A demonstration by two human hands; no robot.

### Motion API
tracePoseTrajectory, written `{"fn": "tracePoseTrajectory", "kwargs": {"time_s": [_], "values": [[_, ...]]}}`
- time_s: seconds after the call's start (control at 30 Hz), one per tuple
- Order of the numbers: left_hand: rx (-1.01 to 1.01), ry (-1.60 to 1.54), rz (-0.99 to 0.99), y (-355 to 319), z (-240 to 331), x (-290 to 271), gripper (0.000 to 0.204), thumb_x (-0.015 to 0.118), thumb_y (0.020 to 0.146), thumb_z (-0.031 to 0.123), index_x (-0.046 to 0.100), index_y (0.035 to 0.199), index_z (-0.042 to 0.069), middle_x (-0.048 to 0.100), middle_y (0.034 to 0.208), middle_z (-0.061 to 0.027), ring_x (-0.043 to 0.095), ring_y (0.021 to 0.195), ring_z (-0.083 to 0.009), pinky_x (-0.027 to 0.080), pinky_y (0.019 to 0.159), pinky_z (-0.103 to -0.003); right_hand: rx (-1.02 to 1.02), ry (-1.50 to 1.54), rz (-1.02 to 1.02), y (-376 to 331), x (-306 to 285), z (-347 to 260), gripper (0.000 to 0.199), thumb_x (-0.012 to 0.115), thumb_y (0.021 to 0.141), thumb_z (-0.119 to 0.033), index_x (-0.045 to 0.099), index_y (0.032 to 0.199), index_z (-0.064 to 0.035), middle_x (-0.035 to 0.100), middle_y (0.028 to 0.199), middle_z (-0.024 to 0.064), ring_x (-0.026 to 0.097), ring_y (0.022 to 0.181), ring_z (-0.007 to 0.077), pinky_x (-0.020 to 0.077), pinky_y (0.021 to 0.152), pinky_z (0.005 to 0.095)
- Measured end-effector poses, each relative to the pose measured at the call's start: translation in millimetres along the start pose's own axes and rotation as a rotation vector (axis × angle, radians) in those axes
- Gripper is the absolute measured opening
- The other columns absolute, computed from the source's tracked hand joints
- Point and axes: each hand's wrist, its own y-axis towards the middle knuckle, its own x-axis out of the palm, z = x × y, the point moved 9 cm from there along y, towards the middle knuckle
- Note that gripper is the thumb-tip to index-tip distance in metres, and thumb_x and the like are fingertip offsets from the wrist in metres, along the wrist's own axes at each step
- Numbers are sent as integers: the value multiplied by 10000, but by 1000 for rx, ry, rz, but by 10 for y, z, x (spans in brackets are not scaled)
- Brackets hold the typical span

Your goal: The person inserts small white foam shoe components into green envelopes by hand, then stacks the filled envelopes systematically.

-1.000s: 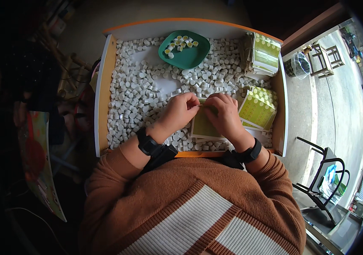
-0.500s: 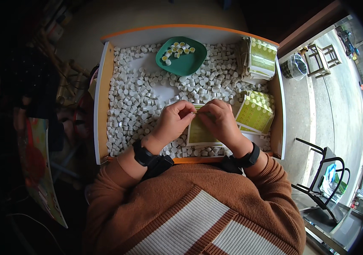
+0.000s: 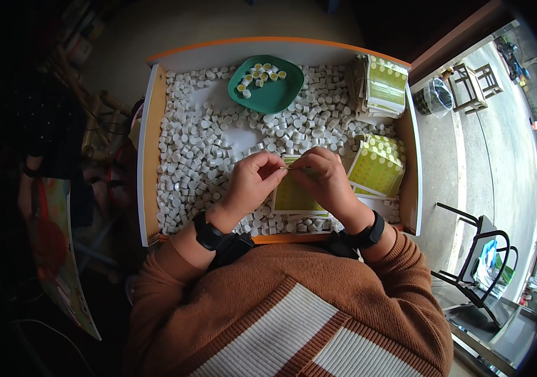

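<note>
My left hand (image 3: 248, 183) and my right hand (image 3: 326, 181) meet over a green sheet (image 3: 295, 196) with a pale border. Both are closed in a pinch, fingertips almost touching. Between them is a tiny, thin, yellowish piece, too small to name. The sheet lies on many small white caps (image 3: 196, 144), partly hidden by my right hand. Farther off, a green plate (image 3: 268, 100) holds several white caps with yellow tops (image 3: 263, 76) and one showing plain white.
A shallow wooden box with an orange-edged rim (image 3: 281, 40) surrounds the caps. Green sheets (image 3: 378, 166) lie right of my hands, with a taller stack (image 3: 388, 85) behind. Outside stand a bin (image 3: 433, 99), a wooden stool (image 3: 469, 88) and a black chair (image 3: 479, 270). Someone's arm (image 3: 26, 188) shows at left.
My hands stay pinched together in nearly the same spot. The box and plate appear shifted very slightly left in the view. At the left, the other person's arm has moved.
</note>
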Motion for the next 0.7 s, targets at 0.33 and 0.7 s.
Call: {"fn": "tracePoseTrajectory", "kwargs": {"time_s": [0.33, 0.7], "values": [[51, 8, -17, 2, 74, 33, 54, 614, 862, -5, 607, 911, 16, 613, 838, 9, 559, 752, -40, 473, 681, -208, 8, -24, -17, 31, -25, -53, 99, 706, 758, -111, 663, 846, -99, 623, 821, 43, 595, 828, 245, 405, 769, 362], [-36, 2, -72, 33, -86, 74, 81, 622, 868, 3, 613, 949, 11, 609, 886, 19, 542, 765, -24, 454, 682, -179, 2, 35, -8, 61, -102, -69, 59, 670, 747, -43, 659, 800, -20, 645, 754, 120, 631, 716, 299, 506, 649, 364]]}}
